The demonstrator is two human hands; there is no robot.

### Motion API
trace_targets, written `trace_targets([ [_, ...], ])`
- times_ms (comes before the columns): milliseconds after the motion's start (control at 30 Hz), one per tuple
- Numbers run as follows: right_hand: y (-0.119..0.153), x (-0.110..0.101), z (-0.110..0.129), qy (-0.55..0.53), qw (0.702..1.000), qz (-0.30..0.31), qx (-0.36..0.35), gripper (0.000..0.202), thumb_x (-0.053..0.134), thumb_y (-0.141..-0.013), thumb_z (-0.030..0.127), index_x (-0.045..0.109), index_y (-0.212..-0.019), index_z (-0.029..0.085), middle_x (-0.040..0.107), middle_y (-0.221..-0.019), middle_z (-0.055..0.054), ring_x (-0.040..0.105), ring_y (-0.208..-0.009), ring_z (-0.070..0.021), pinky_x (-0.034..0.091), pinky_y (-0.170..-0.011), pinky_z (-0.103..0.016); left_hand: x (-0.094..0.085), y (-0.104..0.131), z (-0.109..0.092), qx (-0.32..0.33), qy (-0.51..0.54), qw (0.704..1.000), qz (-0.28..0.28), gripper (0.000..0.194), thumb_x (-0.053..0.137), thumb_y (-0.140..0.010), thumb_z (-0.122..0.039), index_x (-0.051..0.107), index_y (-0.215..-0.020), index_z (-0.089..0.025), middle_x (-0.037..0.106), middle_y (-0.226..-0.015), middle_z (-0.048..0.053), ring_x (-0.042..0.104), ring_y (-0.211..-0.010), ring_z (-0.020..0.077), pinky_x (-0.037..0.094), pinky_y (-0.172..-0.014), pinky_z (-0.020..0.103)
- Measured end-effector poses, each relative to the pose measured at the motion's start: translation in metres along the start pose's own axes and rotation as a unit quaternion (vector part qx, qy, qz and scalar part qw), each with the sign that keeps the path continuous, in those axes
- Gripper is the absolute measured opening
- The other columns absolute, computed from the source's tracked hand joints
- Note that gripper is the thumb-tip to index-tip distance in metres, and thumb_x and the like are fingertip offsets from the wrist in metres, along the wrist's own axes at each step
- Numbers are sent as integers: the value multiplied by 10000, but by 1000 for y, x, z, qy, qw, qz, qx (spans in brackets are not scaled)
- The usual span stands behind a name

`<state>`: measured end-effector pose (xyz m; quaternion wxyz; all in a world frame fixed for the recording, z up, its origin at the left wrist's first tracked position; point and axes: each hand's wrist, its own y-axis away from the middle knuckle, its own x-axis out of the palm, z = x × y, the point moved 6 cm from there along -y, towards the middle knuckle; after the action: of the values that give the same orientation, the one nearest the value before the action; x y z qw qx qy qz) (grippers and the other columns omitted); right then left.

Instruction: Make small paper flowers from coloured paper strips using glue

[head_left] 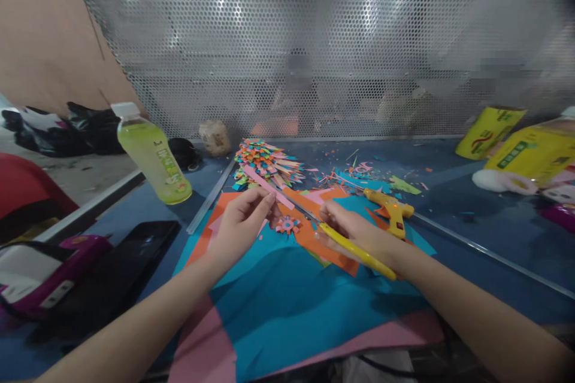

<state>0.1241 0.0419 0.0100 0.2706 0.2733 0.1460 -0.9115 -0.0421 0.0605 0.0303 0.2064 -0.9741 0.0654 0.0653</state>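
My left hand pinches a narrow pink paper strip that slants up and away from the fingertips. In my right hand are yellow-handled scissors, their blades reaching left to the strip. Below the blades lies a small pink, orange and blue paper flower. Blue paper sheets, orange paper and pink paper are layered under my hands. Just beyond stands a pile of fringed multicoloured paper pieces.
A yellow glue gun lies right of my right hand, near paper scraps. On the left are a green drink bottle, a black phone and a purple-and-white device. Yellow containers stand far right, before a perforated metal panel.
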Motion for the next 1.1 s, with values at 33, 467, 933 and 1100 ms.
trace_targets([
  [33,0,0,0,0,1000,-2,1,248,451,-800,404,303,-768,208,296,-667,52,270,-579,-86,261,-508,-232,0,0,0,0,1,1000,1,203,492,-814,-310,526,-678,-164,537,-601,-21,506,-516,86,435,-510,242],
  [467,1,-4,6,3,1000,-19,21,274,480,-770,421,310,-749,207,290,-668,46,265,-577,-87,268,-508,-237,0,1,4,-5,14,1000,6,194,492,-813,-317,524,-694,-167,533,-603,-20,509,-537,91,423,-529,243],
  [933,0,-5,2,21,999,-27,8,275,482,-779,426,317,-746,210,317,-648,51,276,-564,-80,258,-495,-223,2,-1,3,-8,35,999,5,203,502,-809,-298,521,-664,-157,529,-586,-19,507,-523,83,421,-510,229],
  [1100,0,-6,2,18,999,-25,11,258,513,-764,383,323,-744,209,306,-632,54,261,-554,-77,238,-477,-219,2,-2,4,-12,39,999,4,185,504,-809,-285,531,-679,-156,530,-592,-19,511,-531,84,424,-515,230],
])
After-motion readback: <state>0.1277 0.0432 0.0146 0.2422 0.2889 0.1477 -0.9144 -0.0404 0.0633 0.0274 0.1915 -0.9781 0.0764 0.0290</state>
